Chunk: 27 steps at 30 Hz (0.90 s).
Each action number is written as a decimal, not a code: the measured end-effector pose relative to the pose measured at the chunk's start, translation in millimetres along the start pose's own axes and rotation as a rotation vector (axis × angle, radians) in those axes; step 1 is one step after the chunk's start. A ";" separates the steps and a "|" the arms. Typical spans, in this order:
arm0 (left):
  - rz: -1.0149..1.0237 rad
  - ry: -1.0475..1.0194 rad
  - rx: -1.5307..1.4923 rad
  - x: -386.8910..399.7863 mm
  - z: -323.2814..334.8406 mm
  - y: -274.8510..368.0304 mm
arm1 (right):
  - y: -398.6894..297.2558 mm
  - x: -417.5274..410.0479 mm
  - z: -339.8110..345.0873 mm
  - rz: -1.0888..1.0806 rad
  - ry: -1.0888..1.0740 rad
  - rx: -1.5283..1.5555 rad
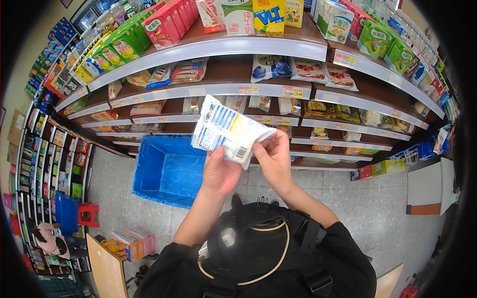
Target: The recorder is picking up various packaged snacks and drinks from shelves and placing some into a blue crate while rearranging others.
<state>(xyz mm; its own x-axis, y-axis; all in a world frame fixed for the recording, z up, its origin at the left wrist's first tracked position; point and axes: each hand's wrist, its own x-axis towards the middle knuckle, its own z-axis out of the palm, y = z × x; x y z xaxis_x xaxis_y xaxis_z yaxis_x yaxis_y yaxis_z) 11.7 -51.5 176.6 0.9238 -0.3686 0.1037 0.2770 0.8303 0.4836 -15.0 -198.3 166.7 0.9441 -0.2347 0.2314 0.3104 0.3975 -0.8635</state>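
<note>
A white plastic food packet [233, 128] with blue and orange print and a barcode is held up between both hands. My left hand [221, 169] supports its lower edge, the thumb lying on the printed side. At the packet's right corner, my right hand [274, 154] pinches the film between thumb and fingers. Behind the packet runs a store shelf [227, 89] with wrapped bread and pastries. On the floor, below and left of the packet, stands a blue plastic crate [179, 175]; its visible inside holds nothing, and my left hand and forearm cover its right side.
Milk and drink cartons [270, 16] line the top shelf. At left, a person in a pink top [52, 238] is by another shelf, near a red stool [88, 215]. Cardboard boxes [136, 242] stand beside a wooden board [106, 266]. A white cabinet [425, 186] is at right.
</note>
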 end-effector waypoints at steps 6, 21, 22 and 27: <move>0.074 0.183 0.133 -0.5 14.0 6.4 | -17.6 15.0 -13.3 -0.812 -0.058 -0.958; 0.046 0.131 0.439 -6.9 23.7 -7.5 | -22.1 16.2 -31.9 -0.639 -0.184 -1.069; 0.056 0.117 0.460 -6.8 23.8 -9.2 | -22.9 16.1 -33.3 -0.618 -0.165 -0.975; 0.048 0.116 0.506 -5.3 30.0 -21.2 | -26.5 11.7 -44.5 -0.618 -0.131 -0.860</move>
<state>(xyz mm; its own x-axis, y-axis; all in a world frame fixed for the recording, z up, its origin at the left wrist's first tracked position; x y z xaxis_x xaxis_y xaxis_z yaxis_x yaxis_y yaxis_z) -7.0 -79.7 191.9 0.9635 -0.2624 0.0528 0.0979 0.5289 0.8430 -17.2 -251.1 172.3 0.6702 -0.0636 0.7394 0.6054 -0.5296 -0.5942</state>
